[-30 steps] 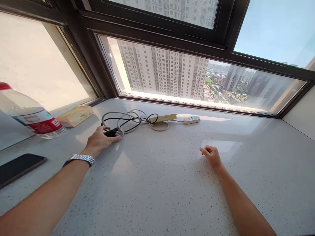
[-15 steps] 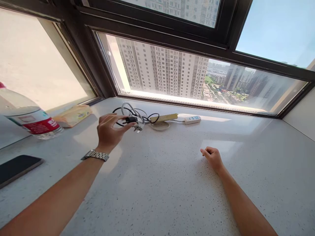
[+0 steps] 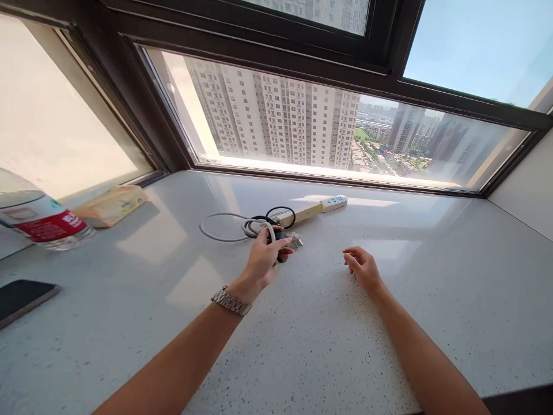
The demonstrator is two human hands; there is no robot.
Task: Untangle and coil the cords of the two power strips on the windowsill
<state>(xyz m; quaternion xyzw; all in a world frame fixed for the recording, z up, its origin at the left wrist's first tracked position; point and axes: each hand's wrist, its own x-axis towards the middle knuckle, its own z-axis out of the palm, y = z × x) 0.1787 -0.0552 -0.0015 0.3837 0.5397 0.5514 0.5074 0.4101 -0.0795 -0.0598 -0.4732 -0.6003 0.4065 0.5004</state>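
Note:
My left hand (image 3: 262, 255), with a metal-band watch (image 3: 232, 301) at the wrist, is closed around a black plug (image 3: 280, 236) and a whitish plug (image 3: 295, 241). The whitish one pokes out past the fingertips to the right. Grey and black cables loop behind the hand, a wide grey cable loop (image 3: 201, 228) lying to its left. Just beyond are a yellowed power strip (image 3: 305, 214) and a white power strip (image 3: 336, 202), end to end. My right hand (image 3: 362, 267) hovers at or rests on the counter to the right, fingers loosely bent and apart, holding nothing.
A speckled white counter (image 3: 276, 351) spreads below a dark-framed window (image 3: 302, 176). At the left are a large plastic bottle (image 3: 47, 222) with a red label, a soft tissue pack (image 3: 114, 206) and a dark phone (image 3: 26, 300).
My left hand has moved right and nearer with the plugs, dragging the cables. The two power strips now lie closer together. My right hand has loosened from a fist. The view has shifted slightly.

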